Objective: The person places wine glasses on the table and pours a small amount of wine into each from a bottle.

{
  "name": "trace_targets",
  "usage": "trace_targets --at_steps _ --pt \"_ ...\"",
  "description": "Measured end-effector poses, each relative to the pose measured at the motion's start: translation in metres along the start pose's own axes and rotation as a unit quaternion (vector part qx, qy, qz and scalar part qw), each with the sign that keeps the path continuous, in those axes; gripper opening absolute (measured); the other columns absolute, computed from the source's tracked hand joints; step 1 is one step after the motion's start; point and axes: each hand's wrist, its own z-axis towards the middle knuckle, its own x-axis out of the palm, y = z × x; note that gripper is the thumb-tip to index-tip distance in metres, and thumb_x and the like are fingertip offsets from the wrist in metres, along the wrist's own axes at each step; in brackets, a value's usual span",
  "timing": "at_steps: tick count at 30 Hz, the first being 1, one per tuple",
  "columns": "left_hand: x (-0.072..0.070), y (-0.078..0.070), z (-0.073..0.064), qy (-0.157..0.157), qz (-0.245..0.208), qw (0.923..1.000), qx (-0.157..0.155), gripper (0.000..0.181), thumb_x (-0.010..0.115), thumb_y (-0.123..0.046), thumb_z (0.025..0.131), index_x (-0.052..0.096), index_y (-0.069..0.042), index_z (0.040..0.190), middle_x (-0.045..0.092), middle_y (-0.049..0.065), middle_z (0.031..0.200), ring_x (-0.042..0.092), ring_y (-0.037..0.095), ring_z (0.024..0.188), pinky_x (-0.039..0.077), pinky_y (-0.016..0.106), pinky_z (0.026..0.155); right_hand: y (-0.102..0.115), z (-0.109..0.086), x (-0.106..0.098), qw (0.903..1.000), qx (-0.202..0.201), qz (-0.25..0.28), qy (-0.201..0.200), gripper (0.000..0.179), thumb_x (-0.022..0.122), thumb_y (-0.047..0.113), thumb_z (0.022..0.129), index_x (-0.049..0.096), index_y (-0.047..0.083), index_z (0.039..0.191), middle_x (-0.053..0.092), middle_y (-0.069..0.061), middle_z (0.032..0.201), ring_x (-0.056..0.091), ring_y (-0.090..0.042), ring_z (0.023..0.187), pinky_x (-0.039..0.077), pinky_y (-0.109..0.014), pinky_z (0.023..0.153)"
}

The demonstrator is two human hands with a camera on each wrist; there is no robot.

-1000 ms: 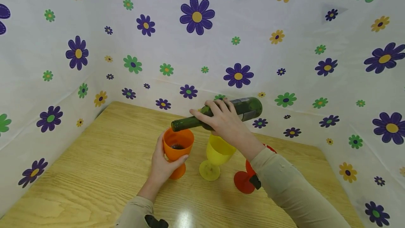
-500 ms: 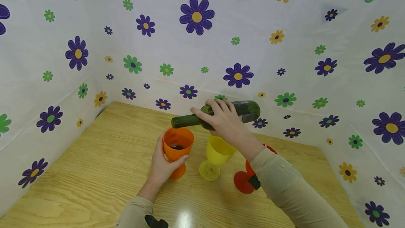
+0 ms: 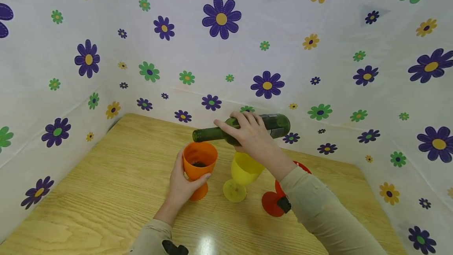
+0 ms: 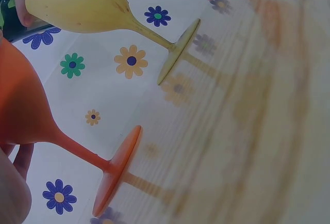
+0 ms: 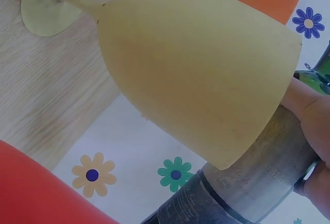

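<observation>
Since a second ago the green bottle (image 3: 277, 125) has levelled out: its mouth sits higher and its base lower, while the orange goblet (image 3: 203, 154) holds its place. The bottle hangs nearly flat, mouth just by the goblet's far rim, and no stream shows. The right grip (image 3: 253, 133) is clamped around the bottle; the left grip (image 3: 182, 184) is wrapped about the orange goblet's bowl, which stands upright with some dark liquid (image 3: 199, 163) low inside. The likeliest trouble is a dribble — with the mouth so near the rim, a last drop clinging to the lip could run down outside or land behind the goblet if the bottle slid sideways. Tipping it steeply again might send a gush past the rim, and a knock of glass on the rim could rock the goblet, though the left grip should steady it. Next out, the yellow goblet (image 3: 245, 173) stands close under the bottle; in the right wrist view its bowl overlaps the label, and I cannot tell whether they touch — lowering the bottle there could topple it. Farther right, the right sleeve (image 3: 329, 211) covers part of the red goblet (image 3: 271, 204), so a careless pull of that arm might sweep it over on the counter (image 3: 106, 184).
</observation>
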Motion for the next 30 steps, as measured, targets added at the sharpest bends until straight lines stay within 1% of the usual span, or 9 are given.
trace_targets --at_steps 5,9,18,25,30 --pt "0.0003 0.0005 0.0002 0.003 0.001 1.0 0.001 0.088 0.083 -0.005 0.072 0.032 -0.01 0.144 0.051 0.013 0.132 0.048 0.03 0.119 0.033 0.049 0.105 0.0 0.0001 0.0 1.0 0.0 0.005 -0.004 0.085 0.082 0.03 0.076 0.035 0.034 0.146 0.041 -0.014 0.133 0.042 -0.04 0.121 0.036 -0.06 0.099" --pt "0.0004 0.0006 0.0 0.001 0.002 1.0 0.005 0.089 0.083 -0.005 0.072 0.032 -0.009 0.144 0.051 0.014 0.131 0.048 0.032 0.119 0.033 0.05 0.104 0.0003 0.0 -0.0001 0.9999 0.002 0.013 -0.006 0.085 0.082 0.031 0.076 0.034 0.034 0.146 0.041 -0.014 0.133 0.042 -0.04 0.121 0.036 -0.06 0.099" --pt "0.0004 0.0006 0.0 -0.002 -0.003 0.9999 0.01 0.089 0.083 -0.003 0.071 0.032 -0.007 0.144 0.05 0.015 0.131 0.048 0.032 0.119 0.033 0.05 0.104 0.0014 0.0007 -0.0009 0.9995 0.014 0.027 0.004 0.09 0.083 0.031 0.074 0.031 0.035 0.148 0.039 -0.015 0.136 0.041 -0.042 0.122 0.035 -0.06 0.099" --pt "0.0009 0.0022 0.0007 -0.006 -0.003 0.9997 0.025 0.091 0.084 -0.002 0.069 0.032 -0.005 0.144 0.05 0.017 0.131 0.05 0.03 0.117 0.035 0.05 0.102 -0.001 0.0008 -0.0004 0.9997 0.009 0.022 -0.01 0.094 0.085 0.032 0.072 0.03 0.032 0.148 0.039 -0.016 0.135 0.044 -0.041 0.118 0.038 -0.057 0.098" --pt "0.001 0.0022 0.0007 -0.005 -0.005 0.9996 0.028 0.091 0.083 -0.003 0.07 0.032 -0.006 0.145 0.05 0.017 0.131 0.049 0.031 0.117 0.035 0.05 0.102 -0.0019 0.001 -0.0004 0.9995 0.011 0.03 -0.009 0.093 0.085 0.031 0.072 0.03 0.031 0.148 0.039 -0.015 0.134 0.044 -0.041 0.118 0.038 -0.057 0.099"
